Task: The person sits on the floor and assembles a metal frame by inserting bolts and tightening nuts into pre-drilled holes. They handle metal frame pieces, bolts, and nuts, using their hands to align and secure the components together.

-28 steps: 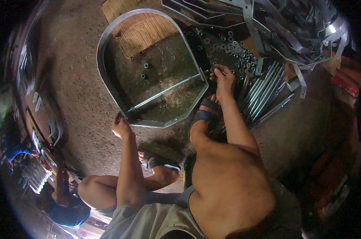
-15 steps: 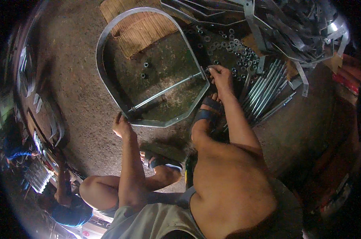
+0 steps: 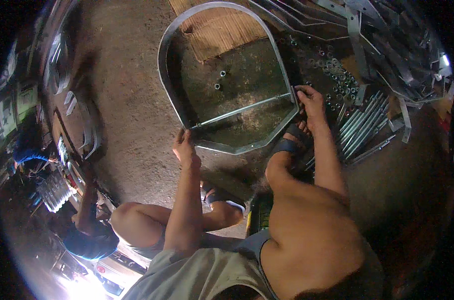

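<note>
A flat steel strap bent into a hoop (image 3: 163, 75), round at the far end and angled at the near end, is between my hands just above or on the floor. A threaded rod (image 3: 242, 111) crosses its near part from side to side. At the rod's left end my left hand (image 3: 186, 150) grips the strap's outer side with its fingertips. My right hand (image 3: 313, 104) is closed at the right end, thumb and fingers pinched against the strap. Whether a nut is under those fingertips cannot be seen. Two loose nuts (image 3: 223, 74) lie on the floor inside the hoop.
Washers and nuts (image 3: 344, 82) are scattered right of the hoop, beside a bundle of threaded rods (image 3: 364, 122). Bent metal straps (image 3: 387, 55) are heaped at the far right. Cardboard (image 3: 227, 32) lies under the hoop's far end. Another person (image 3: 89, 240) is at the lower left.
The whole view has shifted, so the scene sits further right. My left fingers have moved slightly up along the strap by the rod's end. Both hands still grip the hoop.
</note>
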Available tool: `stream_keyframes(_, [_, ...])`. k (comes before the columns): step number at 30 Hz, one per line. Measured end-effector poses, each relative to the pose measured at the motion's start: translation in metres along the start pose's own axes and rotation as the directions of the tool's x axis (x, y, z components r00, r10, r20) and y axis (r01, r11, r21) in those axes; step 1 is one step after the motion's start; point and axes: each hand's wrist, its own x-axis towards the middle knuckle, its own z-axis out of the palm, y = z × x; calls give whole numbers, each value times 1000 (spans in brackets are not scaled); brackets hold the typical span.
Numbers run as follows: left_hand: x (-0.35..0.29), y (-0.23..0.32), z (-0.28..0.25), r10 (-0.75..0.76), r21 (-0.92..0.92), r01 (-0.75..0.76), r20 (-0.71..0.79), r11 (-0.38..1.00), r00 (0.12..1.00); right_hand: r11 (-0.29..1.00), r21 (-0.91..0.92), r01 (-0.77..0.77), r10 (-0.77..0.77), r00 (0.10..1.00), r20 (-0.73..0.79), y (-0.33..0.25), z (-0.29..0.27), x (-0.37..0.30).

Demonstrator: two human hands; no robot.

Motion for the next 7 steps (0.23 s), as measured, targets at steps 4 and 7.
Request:
stream_keyframes(4, [-11, 8, 10, -17, 47, 18, -19, 999, 1000, 992, -125, 17, -20, 999, -28, -18, 10, -5])
stream_keyframes(7, [-10, 6, 7, -23, -51, 26, 60, 998, 998, 982, -180, -55, 61, 998, 27, -16, 4, 0])
